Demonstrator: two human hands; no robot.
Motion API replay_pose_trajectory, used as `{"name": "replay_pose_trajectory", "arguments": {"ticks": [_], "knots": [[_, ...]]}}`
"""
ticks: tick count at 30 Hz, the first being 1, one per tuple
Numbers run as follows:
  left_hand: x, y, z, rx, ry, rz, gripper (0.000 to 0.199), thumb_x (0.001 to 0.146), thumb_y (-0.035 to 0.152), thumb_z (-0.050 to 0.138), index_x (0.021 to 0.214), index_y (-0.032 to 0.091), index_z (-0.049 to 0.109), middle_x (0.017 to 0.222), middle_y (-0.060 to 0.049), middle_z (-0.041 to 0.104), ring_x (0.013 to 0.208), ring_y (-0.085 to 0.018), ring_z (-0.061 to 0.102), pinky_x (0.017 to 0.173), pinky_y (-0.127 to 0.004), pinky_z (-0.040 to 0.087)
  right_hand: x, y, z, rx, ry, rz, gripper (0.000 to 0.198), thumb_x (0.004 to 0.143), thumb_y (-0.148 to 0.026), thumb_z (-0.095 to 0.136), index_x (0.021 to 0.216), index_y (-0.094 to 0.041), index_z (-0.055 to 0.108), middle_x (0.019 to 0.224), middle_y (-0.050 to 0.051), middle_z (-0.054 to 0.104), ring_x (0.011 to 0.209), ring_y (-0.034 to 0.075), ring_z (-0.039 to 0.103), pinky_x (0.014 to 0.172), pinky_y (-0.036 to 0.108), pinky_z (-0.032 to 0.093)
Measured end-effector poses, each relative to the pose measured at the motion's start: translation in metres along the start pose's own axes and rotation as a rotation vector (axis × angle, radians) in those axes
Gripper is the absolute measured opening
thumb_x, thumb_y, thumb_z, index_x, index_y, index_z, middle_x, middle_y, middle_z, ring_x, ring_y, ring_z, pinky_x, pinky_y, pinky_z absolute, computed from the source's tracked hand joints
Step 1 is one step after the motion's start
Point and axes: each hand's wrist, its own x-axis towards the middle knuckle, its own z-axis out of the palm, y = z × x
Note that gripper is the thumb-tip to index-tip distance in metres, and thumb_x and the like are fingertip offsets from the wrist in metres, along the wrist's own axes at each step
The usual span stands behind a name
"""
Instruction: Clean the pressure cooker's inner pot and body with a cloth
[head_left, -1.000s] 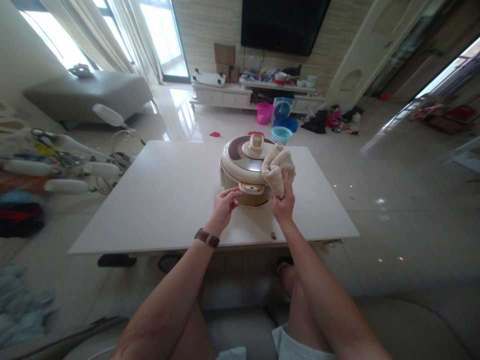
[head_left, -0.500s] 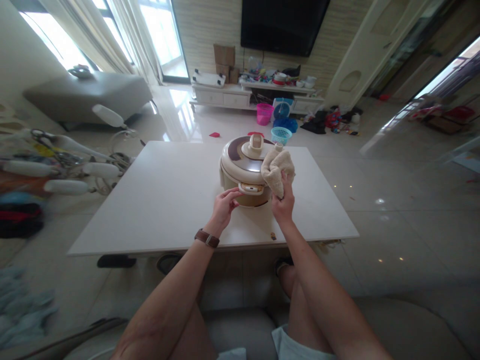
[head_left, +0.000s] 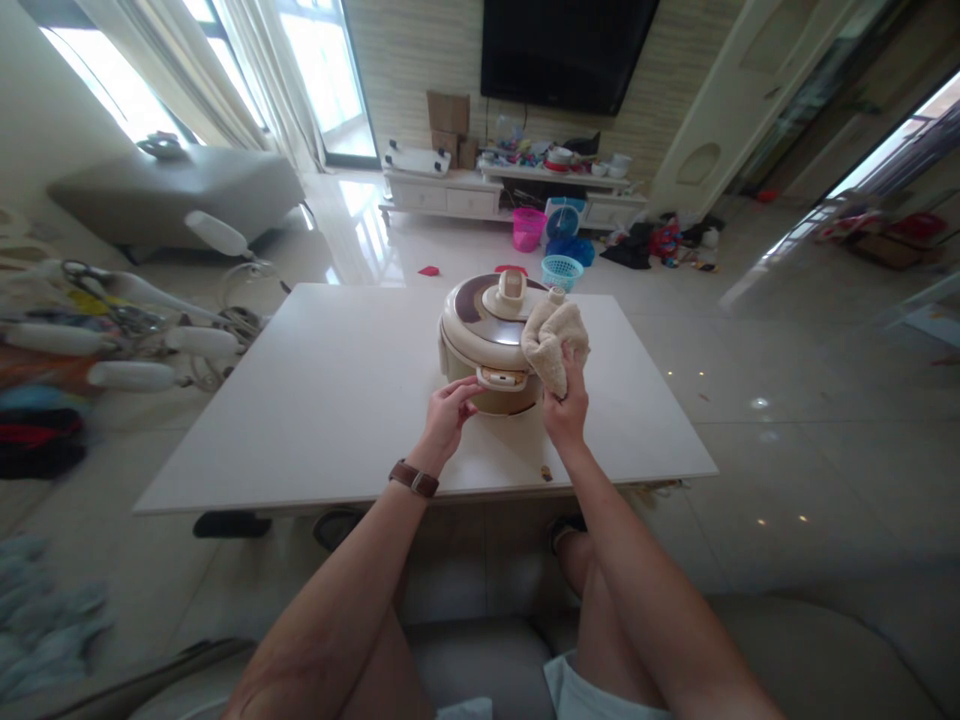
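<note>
A cream electric pressure cooker (head_left: 480, 338) with a brown, shiny lid top stands on a white table (head_left: 330, 400). My left hand (head_left: 448, 412), with a brown watch strap at the wrist, grips the left end of the cooker's front handle (head_left: 501, 378) between fingers and thumb. Bunched in my right hand (head_left: 568, 405) is a beige cloth (head_left: 555, 340), held against the right side of the lid. The cloth hides that part of the lid and rim. A knob (head_left: 512, 285) rises from the lid's centre.
A small brown scrap (head_left: 546, 473) lies near the table's front edge. Beyond the table are a turquoise basket (head_left: 562, 271), a pink basket (head_left: 529, 229) and a cluttered white TV cabinet (head_left: 471, 200). White lamp-like arms (head_left: 202, 340) stand at the left.
</note>
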Motion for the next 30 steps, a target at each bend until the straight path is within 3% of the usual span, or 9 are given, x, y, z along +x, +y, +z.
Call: {"name": "replay_pose_trajectory", "arguments": {"ticks": [9, 28, 30], "knots": [[0.000, 0.000, -0.001, 0.008, -0.002, 0.001, 0.036, 0.057, 0.026, 0.088, 0.090, 0.013, 0.081, 0.083, -0.007, 0.079, 0.052, -0.004, 0.049, 0.054, -0.021, 0.040, -0.001, 0.000, 0.000, 0.007, -0.017, 0.005, 0.062, 0.098, -0.022, 0.055, 0.159, -0.029, 0.050, 0.167, 0.009, 0.051, 0.164, 0.029, 0.035, 0.132, 0.062, 0.031], [0.001, 0.000, -0.004, 0.004, -0.013, 0.000, 0.034, 0.057, 0.027, 0.089, 0.087, 0.013, 0.083, 0.087, -0.008, 0.080, 0.054, -0.004, 0.050, 0.055, -0.021, 0.042, 0.009, 0.009, -0.001, -0.006, -0.002, 0.040, 0.063, 0.097, -0.026, 0.059, 0.160, -0.025, 0.050, 0.162, 0.011, 0.057, 0.158, 0.030, 0.045, 0.129, 0.059, 0.038], [0.002, 0.000, -0.004, 0.011, -0.019, -0.001, 0.033, 0.057, 0.028, 0.089, 0.086, 0.013, 0.084, 0.089, -0.008, 0.080, 0.054, -0.004, 0.050, 0.055, -0.021, 0.043, 0.008, 0.002, -0.001, -0.036, -0.019, 0.012, 0.062, 0.097, -0.025, 0.057, 0.159, -0.026, 0.051, 0.163, 0.010, 0.056, 0.161, 0.030, 0.041, 0.129, 0.061, 0.037]]}}
